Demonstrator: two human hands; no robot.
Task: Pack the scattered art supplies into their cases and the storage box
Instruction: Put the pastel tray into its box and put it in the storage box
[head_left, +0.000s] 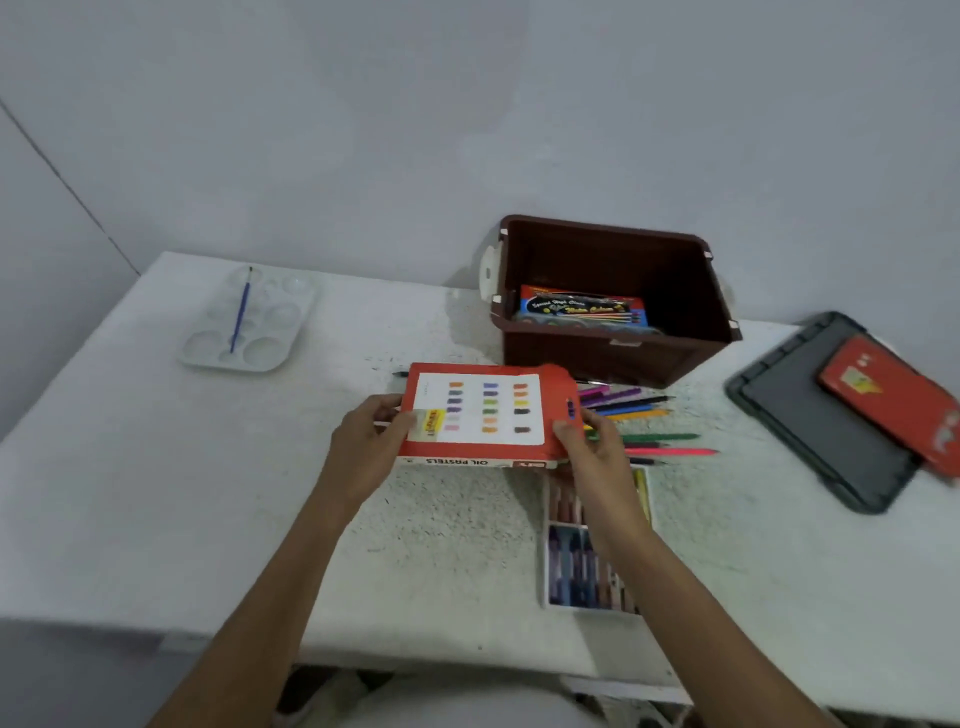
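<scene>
I hold a red oil pastels box (483, 415), back side up, just above the table's middle. My left hand (371, 441) grips its left end and my right hand (587, 441) grips its right end by the open flap. A white tray of oil pastels (582, 566) lies on the table under my right forearm, partly hidden. Several coloured markers (644, 421) lie scattered right of the box. Behind them stands the brown storage box (613, 343), open, with a blue watercolour pack (582, 309) inside.
A white paint palette (270, 343) with a blue brush (240, 312) across it sits at the far left. At the right lies a dark grey lid (810, 415) with a red case (893, 400) on it. The table's front edge runs near my elbows.
</scene>
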